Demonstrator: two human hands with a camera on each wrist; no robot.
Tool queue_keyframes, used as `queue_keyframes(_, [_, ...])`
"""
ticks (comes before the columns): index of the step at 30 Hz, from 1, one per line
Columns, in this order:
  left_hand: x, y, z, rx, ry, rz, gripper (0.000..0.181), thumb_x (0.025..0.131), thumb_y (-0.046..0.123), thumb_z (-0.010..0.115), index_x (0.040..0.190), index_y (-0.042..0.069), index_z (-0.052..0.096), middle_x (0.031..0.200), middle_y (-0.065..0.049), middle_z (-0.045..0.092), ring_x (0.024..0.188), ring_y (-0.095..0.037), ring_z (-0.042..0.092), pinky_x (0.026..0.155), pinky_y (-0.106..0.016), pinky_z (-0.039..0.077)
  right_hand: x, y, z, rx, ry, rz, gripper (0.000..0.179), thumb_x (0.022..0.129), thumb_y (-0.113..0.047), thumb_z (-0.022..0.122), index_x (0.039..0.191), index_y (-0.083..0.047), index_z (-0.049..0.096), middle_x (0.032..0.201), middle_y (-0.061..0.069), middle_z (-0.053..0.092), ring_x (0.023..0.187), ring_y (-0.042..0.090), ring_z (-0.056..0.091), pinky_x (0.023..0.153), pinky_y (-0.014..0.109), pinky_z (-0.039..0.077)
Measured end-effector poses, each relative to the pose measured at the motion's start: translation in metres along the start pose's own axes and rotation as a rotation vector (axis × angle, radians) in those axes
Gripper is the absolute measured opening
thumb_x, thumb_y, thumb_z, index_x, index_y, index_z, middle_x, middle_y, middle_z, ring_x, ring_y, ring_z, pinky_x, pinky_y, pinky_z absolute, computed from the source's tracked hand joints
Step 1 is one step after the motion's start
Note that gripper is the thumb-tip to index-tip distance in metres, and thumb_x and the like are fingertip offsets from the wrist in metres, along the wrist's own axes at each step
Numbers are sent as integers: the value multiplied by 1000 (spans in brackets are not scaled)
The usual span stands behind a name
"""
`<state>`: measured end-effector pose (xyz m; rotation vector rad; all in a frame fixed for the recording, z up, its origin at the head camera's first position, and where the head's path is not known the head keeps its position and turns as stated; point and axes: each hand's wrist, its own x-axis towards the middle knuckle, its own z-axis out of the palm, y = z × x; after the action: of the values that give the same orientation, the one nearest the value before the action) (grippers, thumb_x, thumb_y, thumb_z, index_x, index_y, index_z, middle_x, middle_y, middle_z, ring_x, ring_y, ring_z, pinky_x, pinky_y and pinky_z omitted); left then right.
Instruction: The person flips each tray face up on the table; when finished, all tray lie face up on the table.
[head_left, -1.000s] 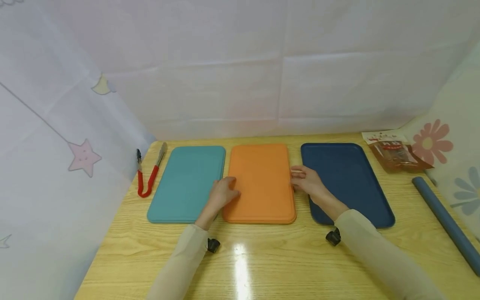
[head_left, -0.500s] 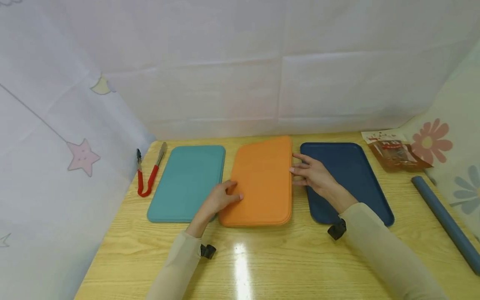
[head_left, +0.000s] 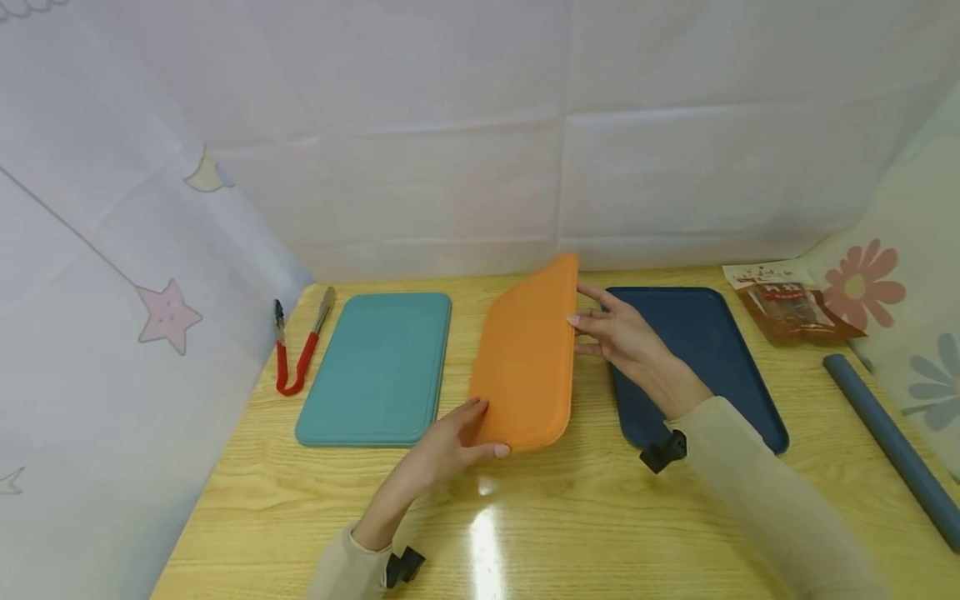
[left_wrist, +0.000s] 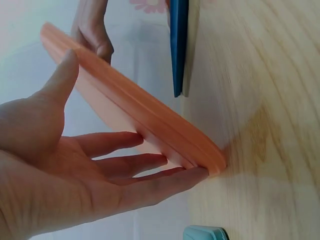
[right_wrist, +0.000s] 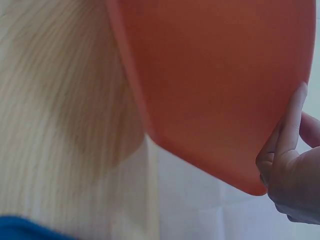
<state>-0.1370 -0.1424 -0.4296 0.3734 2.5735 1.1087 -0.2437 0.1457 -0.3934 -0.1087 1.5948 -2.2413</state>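
An orange tray (head_left: 525,358) is tilted in the middle of the table, its right side raised and its left side low. My left hand (head_left: 442,454) grips the near left part, thumb on the upper face and fingers reaching under the rim, as the left wrist view shows on the tray (left_wrist: 135,106). With thumb in front and fingers behind, my right hand (head_left: 637,354) pinches the raised right edge. In the right wrist view the underside of the tray (right_wrist: 210,75) shows smooth. A teal tray (head_left: 375,367) lies flat to the left, and a dark blue tray (head_left: 690,358) to the right.
Red-handled tongs (head_left: 303,362) lie at the table's far left edge. At the back right rests a brown food packet (head_left: 795,308), with a blue-grey rolled tube (head_left: 892,442) in front of it. A pale curtain (head_left: 450,150) hangs behind the wooden table (head_left: 585,533).
The orange tray has gone from lying flat to steeply tilted, its right edge lifted by my right hand. My left hand has slid nearer to me along its left side.
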Motion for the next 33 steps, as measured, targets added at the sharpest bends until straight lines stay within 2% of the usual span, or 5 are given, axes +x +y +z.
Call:
queue_keyframes(10, [-15,17,12,-45,99,25,83,83,39,76,144,-5,40,140,-24,48,128,-38,46,103,-50,41,7,-14,30,71,-12,-35,75,90,0,66,152,-22,30,99,7,64,88,20,63,73,35,58])
queue_keyframes(15, [-21,26,12,-91,103,54,73,87,34,72,144,0,42,133,-22,55,115,-36,58,88,-42,53,4,-22,43,69,7,-60,75,89,1,67,151,-21,31,101,9,63,90,22,64,75,37,58])
queue_keyframes(20, [-29,38,13,-136,113,118,68,89,13,70,148,8,38,136,-20,53,109,-36,63,75,-33,58,-1,-27,54,75,4,-92,76,89,4,64,152,-20,29,98,9,62,87,22,66,75,39,58])
queue_keyframes(27, [-39,63,15,-56,309,327,95,86,-1,70,156,26,14,137,-18,52,109,-31,63,73,-28,57,3,-30,68,54,2,-111,76,89,7,64,152,-18,28,89,7,59,81,19,64,69,36,59])
queue_keyframes(33, [-47,74,13,-111,423,345,81,88,0,67,153,29,29,137,-15,53,101,-29,67,56,-14,53,7,-29,71,0,-10,-102,73,91,-1,65,152,-19,29,90,6,59,83,19,63,72,39,59])
